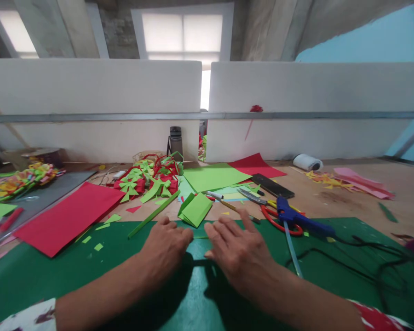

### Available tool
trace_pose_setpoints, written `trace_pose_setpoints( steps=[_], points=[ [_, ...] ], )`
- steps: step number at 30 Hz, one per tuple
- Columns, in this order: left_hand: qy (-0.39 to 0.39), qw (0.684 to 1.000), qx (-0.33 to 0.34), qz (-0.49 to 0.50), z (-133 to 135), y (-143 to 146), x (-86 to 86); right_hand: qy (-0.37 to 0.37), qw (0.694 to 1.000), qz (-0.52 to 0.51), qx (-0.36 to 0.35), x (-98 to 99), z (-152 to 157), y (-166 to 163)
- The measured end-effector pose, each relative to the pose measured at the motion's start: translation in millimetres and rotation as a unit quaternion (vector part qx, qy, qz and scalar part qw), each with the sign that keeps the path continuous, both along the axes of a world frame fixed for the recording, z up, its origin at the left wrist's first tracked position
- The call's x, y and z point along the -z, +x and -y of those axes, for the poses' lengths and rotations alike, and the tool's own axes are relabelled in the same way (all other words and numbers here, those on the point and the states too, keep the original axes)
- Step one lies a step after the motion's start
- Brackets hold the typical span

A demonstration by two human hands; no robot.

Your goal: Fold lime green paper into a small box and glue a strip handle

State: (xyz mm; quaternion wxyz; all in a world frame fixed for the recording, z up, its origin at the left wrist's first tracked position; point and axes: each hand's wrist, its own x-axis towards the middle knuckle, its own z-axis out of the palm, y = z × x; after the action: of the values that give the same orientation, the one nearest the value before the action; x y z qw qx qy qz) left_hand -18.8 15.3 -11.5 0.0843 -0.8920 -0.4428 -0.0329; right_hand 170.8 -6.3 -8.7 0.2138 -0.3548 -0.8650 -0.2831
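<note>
My left hand (165, 248) rests on the dark green mat (55, 271) with its fingers curled under. My right hand (236, 246) lies flat beside it, fingers spread, palm down on the mat. Neither hand visibly holds anything; a thin green sliver lies between them. Just beyond the fingertips sits a folded light green paper (195, 209). A rolled green paper stick (153, 214) lies slanted to the left of it.
A red paper sheet (69, 216) lies at the left. Red-handled scissors (276, 220) and a blue glue gun (301, 219) with its black cord lie at the right. Green and red cut paper pieces (146, 181), a light green sheet (212, 177), a black phone (272, 185) and a bottle (175, 141) sit farther back.
</note>
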Motion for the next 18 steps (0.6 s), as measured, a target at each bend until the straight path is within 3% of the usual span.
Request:
trace_pose_setpoints(
  steps=[4,7,18],
  points=[
    [0.019,0.997,0.069,0.017,8,24,6.8,-0.046,0.998,0.041,0.023,16.5,3,-5],
    [0.045,0.995,0.079,0.030,9,26,8.6,-0.053,0.997,0.045,0.021,17.7,-1,0],
    [0.068,0.996,0.050,0.042,-1,-16,6.7,-0.092,0.993,0.043,0.058,5.0,-10,15]
  ],
)
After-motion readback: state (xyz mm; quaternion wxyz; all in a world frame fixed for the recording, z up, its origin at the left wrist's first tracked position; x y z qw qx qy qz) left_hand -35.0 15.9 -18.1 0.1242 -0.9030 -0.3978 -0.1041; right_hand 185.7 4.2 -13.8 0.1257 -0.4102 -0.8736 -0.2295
